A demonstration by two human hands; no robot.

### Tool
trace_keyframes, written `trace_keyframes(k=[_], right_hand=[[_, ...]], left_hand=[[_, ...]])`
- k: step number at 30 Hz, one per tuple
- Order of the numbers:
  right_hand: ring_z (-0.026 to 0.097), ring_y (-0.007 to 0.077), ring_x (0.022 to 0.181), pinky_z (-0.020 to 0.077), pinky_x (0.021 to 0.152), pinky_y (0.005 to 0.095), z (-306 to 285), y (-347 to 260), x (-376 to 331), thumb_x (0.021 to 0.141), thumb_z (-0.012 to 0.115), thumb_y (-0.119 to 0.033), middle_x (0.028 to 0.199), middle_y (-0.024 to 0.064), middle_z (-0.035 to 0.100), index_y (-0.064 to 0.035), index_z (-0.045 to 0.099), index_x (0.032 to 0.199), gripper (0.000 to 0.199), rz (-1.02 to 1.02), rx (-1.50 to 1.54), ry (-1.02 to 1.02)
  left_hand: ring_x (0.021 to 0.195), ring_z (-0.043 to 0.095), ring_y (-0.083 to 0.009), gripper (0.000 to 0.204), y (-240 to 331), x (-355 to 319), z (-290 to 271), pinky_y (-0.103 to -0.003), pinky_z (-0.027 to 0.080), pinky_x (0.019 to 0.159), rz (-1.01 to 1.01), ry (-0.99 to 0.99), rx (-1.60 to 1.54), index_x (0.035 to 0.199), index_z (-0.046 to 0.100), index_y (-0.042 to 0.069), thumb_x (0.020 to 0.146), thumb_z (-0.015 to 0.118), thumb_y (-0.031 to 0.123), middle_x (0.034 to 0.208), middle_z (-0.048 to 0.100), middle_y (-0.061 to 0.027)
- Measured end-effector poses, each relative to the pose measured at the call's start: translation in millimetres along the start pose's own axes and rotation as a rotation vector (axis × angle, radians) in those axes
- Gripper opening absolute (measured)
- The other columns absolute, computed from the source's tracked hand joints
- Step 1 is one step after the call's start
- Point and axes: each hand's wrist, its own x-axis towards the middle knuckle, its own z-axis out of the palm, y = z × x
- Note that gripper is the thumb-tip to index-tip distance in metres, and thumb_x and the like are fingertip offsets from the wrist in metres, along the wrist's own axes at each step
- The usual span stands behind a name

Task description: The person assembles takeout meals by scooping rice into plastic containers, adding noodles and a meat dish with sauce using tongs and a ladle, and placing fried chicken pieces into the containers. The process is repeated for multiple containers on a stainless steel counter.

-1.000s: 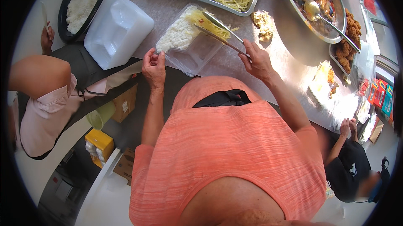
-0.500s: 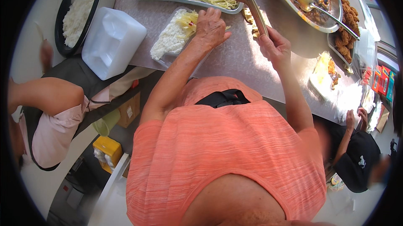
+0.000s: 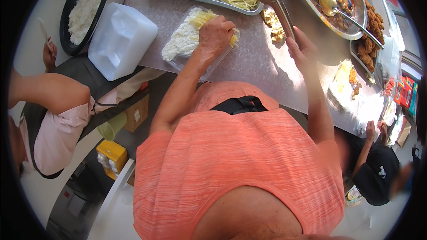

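Observation:
A clear plastic meal box [image 3: 205, 75] sits near the table's front edge, with white rice [image 3: 180, 42] filling its left part. Pale yellow shreds, seemingly potato [image 3: 202, 18], lie at its far side. My left hand [image 3: 215, 34] is over the box with fingers curled down on the shreds; some poke out beside the fingertips, which are partly hidden. To the right, my right hand [image 3: 304, 49] grips metal tongs [image 3: 279, 9] by the handle end. Their tip reaches the edge of the metal tray [image 3: 209, 3] of yellow shreds.
Stacked white compartment boxes [image 3: 122, 42] and a black-rimmed rice tub [image 3: 71, 52] stand left. Right are a steel bowl [image 3: 327, 24] of stew with a ladle [image 3: 328, 4], fried pieces [image 3: 371, 39] and a filled box [image 3: 343, 82]. Food scraps [image 3: 274, 25] lie mid-table. Other people work at both sides.
My left hand has shifted down over the right part of the box, its fingers more curled. The tongs have moved slightly right and turned. The left person's hand with a pale utensil has moved.

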Motion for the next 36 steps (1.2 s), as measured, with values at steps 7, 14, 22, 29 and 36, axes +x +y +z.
trace_keyframes(k=[7,14,22,29,36], right_hand=[[0.063,0.0304,0.072,0.0514,0.064,0.0389,5,-2,53,0.081,0.064,-0.025,0.084,0.0151,0.059,-0.0038,0.047,0.108,0.038,-0.312,-1.038,-0.172],[0.062,0.0357,0.076,0.051,0.064,0.0447,33,-2,108,0.082,0.06,-0.026,0.083,0.019,0.057,-0.0026,0.045,0.099,0.032,-0.343,-1.369,-0.329],[0.062,0.0269,0.072,0.0485,0.067,0.0376,23,7,115,0.084,0.058,-0.025,0.077,0.017,0.063,-0.0028,0.06,0.1,0.027,-0.182,-0.779,-0.251],[0.054,0.0177,0.06,0.0449,0.06,0.0313,20,-3,93,0.084,0.06,-0.023,0.067,0.0137,0.058,-0.0025,0.062,0.104,0.029,-0.14,-0.589,-0.196],[0.049,0.008,0.058,0.0426,0.054,0.0267,24,-30,61,0.088,0.06,-0.019,0.06,0.0018,0.053,-0.0033,0.062,0.104,0.023,-0.093,-0.499,-0.202]], left_hand=[[0.084,0.06,-0.0254,0.026,-37,-12,-34,-0.038,0.049,0.072,-0.147,0.108,0.118,0.089,0.069,0.013,0.066,0.072,0.024,0.087,0.061,-0.0056],[0.081,0.061,-0.0239,0.033,-55,-25,-57,-0.036,0.049,0.07,-0.339,0.129,-0.002,0.094,0.068,0.013,0.065,0.074,0.028,0.087,0.061,-0.0046],[0.069,0.058,-0.0188,0.025,-60,-42,-50,-0.031,0.048,0.063,-0.19,0.132,-0.1,0.092,0.07,0.014,0.069,0.074,0.023,0.079,0.061,-0.0029],[0.076,0.059,-0.0189,0.008,-48,-22,-14,-0.032,0.049,0.064,0.045,0.099,0.054,0.077,0.07,0.014,0.07,0.069,0.018,0.075,0.058,-0.0011],[0.078,0.058,-0.0208,0.007,-36,-20,-1,-0.034,0.05,0.066,0.081,0.038,0.099,0.076,0.069,0.015,0.07,0.068,0.018,0.076,0.055,-0.0021]])
